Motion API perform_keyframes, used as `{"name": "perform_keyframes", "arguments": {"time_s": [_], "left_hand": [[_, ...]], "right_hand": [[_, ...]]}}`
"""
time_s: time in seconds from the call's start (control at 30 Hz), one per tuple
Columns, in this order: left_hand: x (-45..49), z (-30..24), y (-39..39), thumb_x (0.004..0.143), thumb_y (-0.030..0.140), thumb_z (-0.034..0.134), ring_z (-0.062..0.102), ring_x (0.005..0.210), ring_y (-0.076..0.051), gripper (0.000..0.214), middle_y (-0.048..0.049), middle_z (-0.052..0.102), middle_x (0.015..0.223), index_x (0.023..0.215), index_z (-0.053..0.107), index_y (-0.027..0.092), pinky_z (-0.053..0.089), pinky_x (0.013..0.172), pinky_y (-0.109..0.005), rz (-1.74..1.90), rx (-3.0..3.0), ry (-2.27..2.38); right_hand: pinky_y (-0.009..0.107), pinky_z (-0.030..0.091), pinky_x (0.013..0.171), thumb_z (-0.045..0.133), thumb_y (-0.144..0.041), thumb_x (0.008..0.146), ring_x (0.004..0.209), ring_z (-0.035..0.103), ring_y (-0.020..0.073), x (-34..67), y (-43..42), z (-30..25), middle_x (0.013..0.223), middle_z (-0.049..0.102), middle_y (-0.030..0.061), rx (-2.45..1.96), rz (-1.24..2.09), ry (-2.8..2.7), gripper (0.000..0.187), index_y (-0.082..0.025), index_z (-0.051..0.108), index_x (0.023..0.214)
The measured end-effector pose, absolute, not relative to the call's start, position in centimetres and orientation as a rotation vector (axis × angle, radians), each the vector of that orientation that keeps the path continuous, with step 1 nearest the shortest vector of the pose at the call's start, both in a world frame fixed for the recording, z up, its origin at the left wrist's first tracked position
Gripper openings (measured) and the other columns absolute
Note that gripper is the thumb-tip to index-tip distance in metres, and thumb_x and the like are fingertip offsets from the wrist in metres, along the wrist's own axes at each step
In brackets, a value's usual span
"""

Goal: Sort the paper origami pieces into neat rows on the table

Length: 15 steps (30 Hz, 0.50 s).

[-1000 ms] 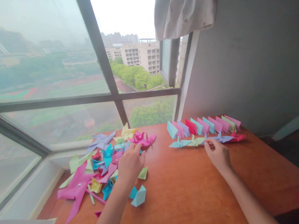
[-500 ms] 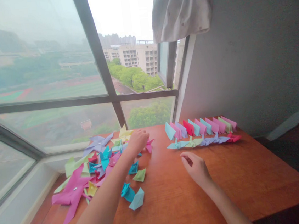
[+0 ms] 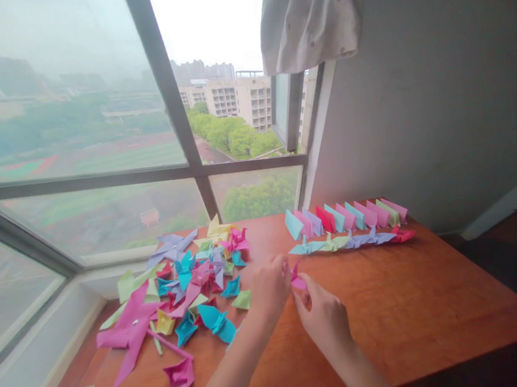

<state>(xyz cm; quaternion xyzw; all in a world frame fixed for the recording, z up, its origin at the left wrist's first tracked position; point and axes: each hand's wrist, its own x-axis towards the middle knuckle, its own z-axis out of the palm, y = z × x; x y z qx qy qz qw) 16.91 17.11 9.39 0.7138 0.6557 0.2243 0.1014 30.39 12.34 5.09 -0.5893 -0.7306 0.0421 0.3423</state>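
The fingers [image 3: 313, 287] of the right hand [image 3: 325, 316] are clamped on a small magenta folded-paper figure [image 3: 298, 281], a narrow tip of it pointing up above the grip. The left hand [image 3: 271, 286] is just beside the figure, its fingers curled in towards it; whether they grip it too, I cannot tell. Both hands are above the near middle of the brown wooden tabletop [image 3: 391, 315], between the paper pieces on either side.

To the left lies a loose heap of coloured folded paper. In it are a large magenta paper pinwheel [image 3: 135, 322] with a pale centre, a lavender paper pinwheel [image 3: 174, 246] at the far side, and a small yellow folded-paper piece [image 3: 164, 321]. A teal folded-paper crane [image 3: 217, 323] lies near the left forearm, and a magenta folded-paper cup shape [image 3: 179, 374] sits at the heap's near edge.

At the far right, thin folded-paper pieces [image 3: 326, 219] in light blue, pink, lavender, red and green stand in a slanting row. Just in front of them is a line of five folded-paper cranes [image 3: 335, 243]: light blue, pale green, two lavender and red. Behind the tabletop is a grey-framed window [image 3: 188, 102].
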Motion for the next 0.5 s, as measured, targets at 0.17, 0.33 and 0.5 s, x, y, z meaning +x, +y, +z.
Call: {"name": "perform_keyframes", "arguments": {"time_s": [0.17,0.33,0.5], "left_hand": [[18.9,7.7,15.1,0.088,0.023,0.053,0.067,0.074,-0.015,0.014,-0.0013,0.074,0.087,0.092,0.067,0.024,0.042,0.064,-0.024,0.809,1.952,1.870],[19.9,6.6,13.9,0.084,0.020,0.055,0.066,0.072,-0.015,0.014,-0.0017,0.074,0.080,0.086,0.069,0.021,0.045,0.066,-0.025,0.908,1.837,1.798],[20.5,6.5,13.5,0.084,0.021,0.056,0.067,0.075,-0.016,0.014,-0.0011,0.074,0.080,0.088,0.070,0.021,0.047,0.069,-0.026,0.976,1.779,1.770]], "right_hand": [[0.027,0.041,0.055,0.044,-0.032,0.097,0.066,0.070,0.0195,30.5,11.4,3.3,0.086,0.074,0.0053,-1.606,-0.001,-1.911,0.030,-0.021,0.062,0.119],[0.027,0.043,0.057,0.043,-0.033,0.098,0.068,0.068,0.0191,31.5,11.7,2.6,0.082,0.072,0.0039,-1.604,-0.024,-1.874,0.027,-0.024,0.068,0.102],[0.026,0.046,0.064,0.041,-0.031,0.100,0.072,0.067,0.0172,31.8,12.0,2.1,0.081,0.070,0.0032,-1.518,0.062,-1.838,0.029,-0.024,0.070,0.097]]}}
